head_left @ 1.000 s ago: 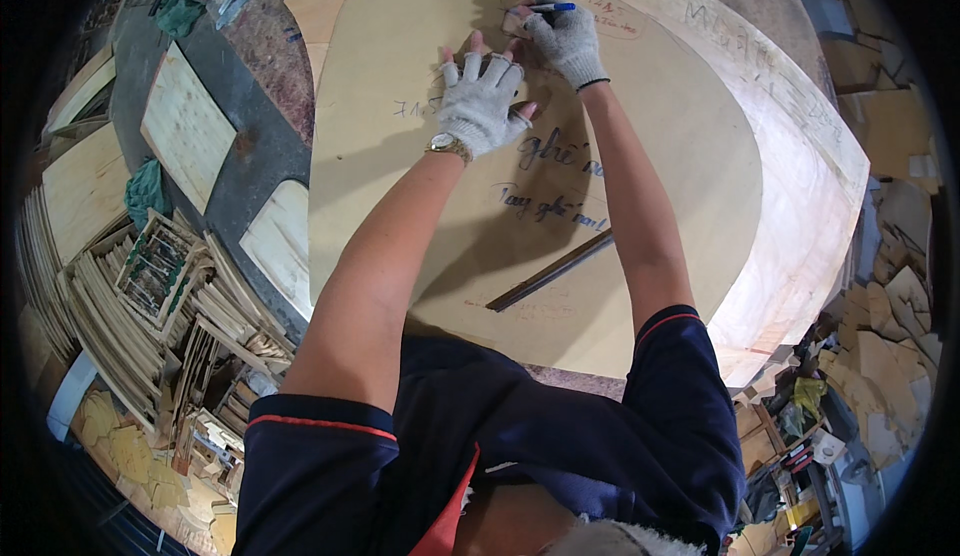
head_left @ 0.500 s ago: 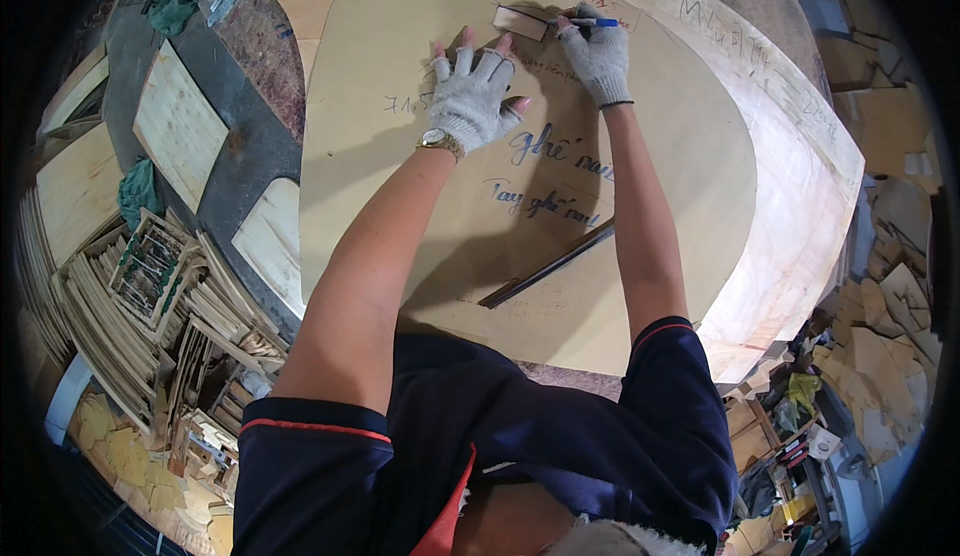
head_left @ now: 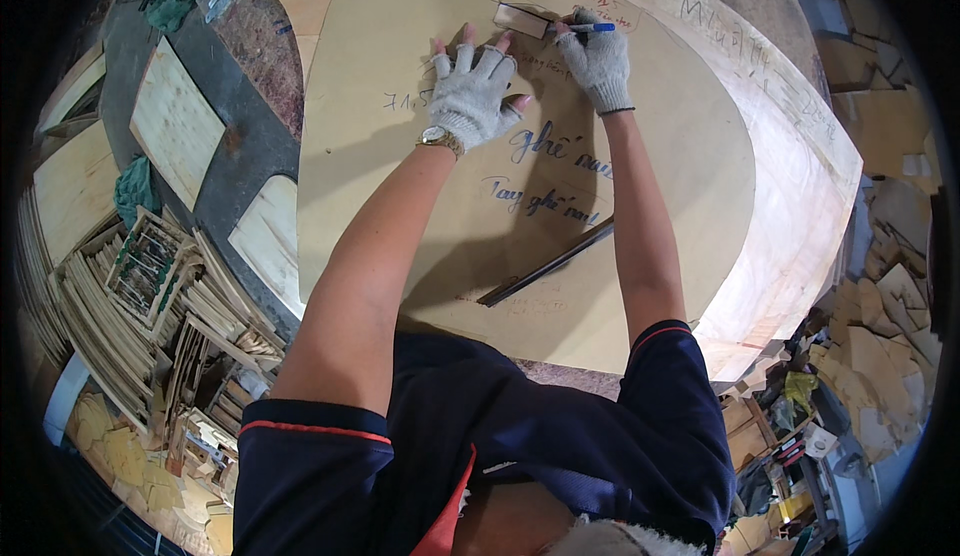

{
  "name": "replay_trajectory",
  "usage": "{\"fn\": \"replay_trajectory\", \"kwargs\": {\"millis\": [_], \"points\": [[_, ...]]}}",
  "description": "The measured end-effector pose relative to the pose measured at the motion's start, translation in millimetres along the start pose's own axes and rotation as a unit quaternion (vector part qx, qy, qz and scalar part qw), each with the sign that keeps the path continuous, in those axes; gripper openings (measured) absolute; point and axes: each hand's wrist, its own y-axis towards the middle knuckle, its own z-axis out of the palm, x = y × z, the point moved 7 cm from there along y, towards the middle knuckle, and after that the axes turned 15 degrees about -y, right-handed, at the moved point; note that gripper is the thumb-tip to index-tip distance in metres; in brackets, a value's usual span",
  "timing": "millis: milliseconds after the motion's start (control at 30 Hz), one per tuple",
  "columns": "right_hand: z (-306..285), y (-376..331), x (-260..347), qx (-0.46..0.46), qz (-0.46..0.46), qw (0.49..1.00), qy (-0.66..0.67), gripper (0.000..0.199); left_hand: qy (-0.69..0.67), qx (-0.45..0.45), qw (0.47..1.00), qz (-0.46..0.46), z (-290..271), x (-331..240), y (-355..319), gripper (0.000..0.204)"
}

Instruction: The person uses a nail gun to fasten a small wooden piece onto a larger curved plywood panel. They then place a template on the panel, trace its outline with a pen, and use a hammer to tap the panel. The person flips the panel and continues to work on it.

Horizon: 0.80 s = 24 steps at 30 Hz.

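Note:
A large tan template sheet [head_left: 400, 206] with rounded corners and handwriting lies over pale plywood [head_left: 800, 186]. Near its far edge is a small pale rectangle [head_left: 521, 21] with a dark line along its far side; I cannot tell whether it is a cut-out or a separate piece. My left hand [head_left: 472, 93], in a grey fingerless glove, presses flat on the sheet with fingers spread, just left of and below the rectangle. My right hand [head_left: 602, 68], gloved too, grips a blue-capped pen [head_left: 596, 27], its tip by the rectangle's right end.
A dark straight bar [head_left: 545, 264] lies slantwise on the sheet, partly behind my right forearm. Plywood panels [head_left: 180, 121] rest on a dark surface at left. Stacked curved boards [head_left: 105, 331] and a crate [head_left: 148, 266] stand lower left. Scrap pieces [head_left: 880, 356] pile up at right.
My right hand and the pen have shifted slightly toward me at the rectangle's right end. My left hand stays in place.

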Motion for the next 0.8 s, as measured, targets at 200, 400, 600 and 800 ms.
{"fn": "replay_trajectory", "kwargs": {"millis": [200, 400, 600, 800], "points": [[1.5, -3.7, 8.7, 0.040, 0.010, 0.999, 0.022, 0.027, -0.012, -0.018, 1.000, 0.010, -0.9, -0.8, -0.9, 0.063], [14.6, 10.8, 30.0, -0.002, 0.019, 0.994, 0.105, 0.026, 0.010, -0.009, 1.000, 0.012, -1.9, -2.0, -0.3, 0.065], [27.1, 17.3, 45.8, -0.008, 0.022, 0.998, 0.065, 0.031, -0.015, -0.007, 1.000, -0.004, -5.8, -3.2, 2.1, 0.065], [27.6, 18.7, 48.9, -0.004, 0.022, 0.999, 0.033, 0.034, -0.014, -0.025, 1.000, 0.012, -10.3, -4.8, 1.5, 0.065]]}}
